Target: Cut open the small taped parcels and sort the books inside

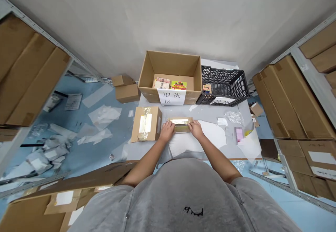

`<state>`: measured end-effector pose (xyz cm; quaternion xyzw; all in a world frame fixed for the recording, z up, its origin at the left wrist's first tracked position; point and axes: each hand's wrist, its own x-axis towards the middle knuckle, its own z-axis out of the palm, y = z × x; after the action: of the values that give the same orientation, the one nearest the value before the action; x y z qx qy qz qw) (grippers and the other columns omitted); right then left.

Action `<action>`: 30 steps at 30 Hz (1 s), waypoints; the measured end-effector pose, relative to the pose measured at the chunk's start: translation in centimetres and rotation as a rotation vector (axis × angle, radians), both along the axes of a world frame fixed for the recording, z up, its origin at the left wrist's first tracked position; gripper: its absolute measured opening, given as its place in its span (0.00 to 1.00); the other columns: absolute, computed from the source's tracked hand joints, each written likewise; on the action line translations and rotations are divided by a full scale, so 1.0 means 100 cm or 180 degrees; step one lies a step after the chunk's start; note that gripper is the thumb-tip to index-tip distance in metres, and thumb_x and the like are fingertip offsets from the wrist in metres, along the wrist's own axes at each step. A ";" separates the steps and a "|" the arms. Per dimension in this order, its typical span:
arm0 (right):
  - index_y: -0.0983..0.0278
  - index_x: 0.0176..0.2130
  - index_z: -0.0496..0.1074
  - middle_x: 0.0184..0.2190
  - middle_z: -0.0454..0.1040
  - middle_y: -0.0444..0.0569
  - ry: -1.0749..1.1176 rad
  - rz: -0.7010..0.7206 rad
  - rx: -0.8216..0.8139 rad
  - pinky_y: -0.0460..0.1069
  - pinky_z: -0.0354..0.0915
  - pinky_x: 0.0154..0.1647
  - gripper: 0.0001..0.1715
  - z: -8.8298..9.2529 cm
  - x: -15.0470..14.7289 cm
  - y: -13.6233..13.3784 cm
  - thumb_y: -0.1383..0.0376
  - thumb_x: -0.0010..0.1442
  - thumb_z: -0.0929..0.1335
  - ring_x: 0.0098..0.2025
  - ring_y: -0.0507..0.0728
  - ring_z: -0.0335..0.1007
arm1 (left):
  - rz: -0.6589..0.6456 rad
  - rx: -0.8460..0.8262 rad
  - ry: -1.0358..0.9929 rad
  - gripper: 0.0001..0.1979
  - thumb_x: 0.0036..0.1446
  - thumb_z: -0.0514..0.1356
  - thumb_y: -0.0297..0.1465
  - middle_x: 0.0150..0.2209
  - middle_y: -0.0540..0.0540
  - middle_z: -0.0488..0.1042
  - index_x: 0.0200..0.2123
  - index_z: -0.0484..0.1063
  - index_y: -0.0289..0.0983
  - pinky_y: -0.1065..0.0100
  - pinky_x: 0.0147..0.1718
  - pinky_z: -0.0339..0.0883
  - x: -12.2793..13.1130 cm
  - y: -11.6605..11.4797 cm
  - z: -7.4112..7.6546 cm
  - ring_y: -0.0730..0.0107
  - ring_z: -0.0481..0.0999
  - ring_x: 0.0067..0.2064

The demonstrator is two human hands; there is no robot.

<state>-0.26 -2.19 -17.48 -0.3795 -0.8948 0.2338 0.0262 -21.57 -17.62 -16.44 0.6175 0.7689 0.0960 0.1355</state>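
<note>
Grey steel shelving point(294, 99) on the right and matching shelving point(31, 70) on the left carry large flat cardboard cartons, and a blue floor point(68, 158) below is scattered with white paper and plastic scraps. Ahead, the pale tabletop point(183, 111) carries an open cardboard box point(170, 63) with a taped paper sign point(171, 97) reading "退货区" in black characters. Inside the box lie a red-and-cream printed pack point(161, 83) and a yellow-green printed pack point(178, 85), whose small print is too fine to read. Beside the box sits a black plastic crate point(224, 83), with a white paper label point(222, 100) on its front edge that is only partly legible. Nearer the person, a taped cardboard carton point(146, 124) with white labels stands just left of the left hand point(167, 131). That hand and the right hand point(195, 129) are apart, closed on opposite ends of a small flat gold-taped parcel point(180, 124), which lies on a white sheet point(194, 142) on the tabletop. To the right lie clear bubble wrap point(234, 117) and a blurred pink item point(239, 135). The person's grey T-shirt point(183, 197) bears black script point(193, 211) that cannot be read.
</note>
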 end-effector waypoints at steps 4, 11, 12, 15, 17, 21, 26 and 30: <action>0.60 0.47 0.86 0.49 0.82 0.56 -0.0096 -0.0114 -0.0243 0.55 0.67 0.64 0.18 -0.002 0.004 0.002 0.58 0.78 0.66 0.58 0.64 0.73 | 0.0026 0.0103 -0.0093 0.07 0.67 0.67 0.30 0.51 0.36 0.77 0.48 0.80 0.41 0.52 0.56 0.68 0.004 -0.015 0.000 0.47 0.75 0.56; 0.61 0.78 0.64 0.83 0.52 0.58 -0.0611 0.0149 -0.0382 0.61 0.42 0.83 0.52 -0.003 0.012 -0.020 0.67 0.60 0.77 0.83 0.65 0.48 | 0.0192 0.0024 -0.0687 0.21 0.79 0.54 0.41 0.44 0.41 0.79 0.40 0.85 0.41 0.60 0.50 0.73 0.002 -0.047 -0.006 0.55 0.78 0.53; 0.61 0.80 0.60 0.84 0.48 0.58 -0.0674 0.0159 -0.0379 0.62 0.38 0.84 0.56 -0.005 0.013 -0.026 0.66 0.60 0.77 0.84 0.65 0.43 | 0.0251 0.0012 -0.0688 0.20 0.78 0.54 0.40 0.45 0.40 0.79 0.42 0.85 0.41 0.60 0.51 0.73 0.002 -0.048 -0.006 0.54 0.78 0.54; 0.61 0.83 0.50 0.85 0.41 0.59 -0.0689 0.0141 -0.0305 0.65 0.33 0.84 0.64 -0.010 0.013 -0.040 0.64 0.60 0.78 0.86 0.65 0.32 | 0.0294 0.0077 -0.0483 0.14 0.72 0.59 0.31 0.57 0.36 0.78 0.54 0.82 0.41 0.53 0.60 0.72 0.005 -0.043 -0.004 0.49 0.75 0.62; 0.61 0.83 0.50 0.85 0.41 0.60 -0.0580 0.0112 -0.0232 0.66 0.35 0.84 0.62 -0.012 0.014 -0.044 0.62 0.62 0.78 0.86 0.65 0.31 | 0.0341 0.0164 -0.0339 0.23 0.67 0.61 0.26 0.67 0.32 0.72 0.64 0.77 0.40 0.47 0.67 0.67 0.010 -0.036 -0.002 0.45 0.70 0.69; 0.60 0.82 0.52 0.85 0.42 0.60 -0.0392 0.0093 -0.0164 0.67 0.39 0.83 0.55 -0.014 0.016 -0.043 0.56 0.68 0.76 0.86 0.66 0.35 | 0.0782 0.0217 -0.0348 0.33 0.66 0.61 0.27 0.76 0.28 0.61 0.73 0.65 0.34 0.45 0.71 0.63 0.020 -0.014 -0.001 0.41 0.63 0.75; 0.62 0.82 0.54 0.85 0.41 0.62 -0.0210 0.0010 -0.0158 0.67 0.43 0.82 0.51 -0.017 0.018 -0.043 0.53 0.71 0.74 0.86 0.67 0.34 | 0.0964 -0.0055 -0.0214 0.37 0.62 0.63 0.26 0.74 0.25 0.63 0.73 0.63 0.33 0.47 0.64 0.70 0.016 0.014 -0.003 0.37 0.67 0.71; 0.63 0.77 0.64 0.84 0.47 0.61 -0.0042 -0.0165 -0.0124 0.66 0.47 0.81 0.38 -0.016 0.014 -0.044 0.57 0.74 0.69 0.85 0.68 0.38 | 0.0911 -0.0175 0.0145 0.30 0.62 0.63 0.26 0.65 0.27 0.72 0.68 0.68 0.34 0.49 0.59 0.72 0.006 0.028 -0.002 0.40 0.72 0.64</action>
<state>1.14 -6.56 -19.09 -0.4045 -0.8801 0.2479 0.0190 -20.96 -14.87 -16.67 0.4996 0.8543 0.0791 0.1198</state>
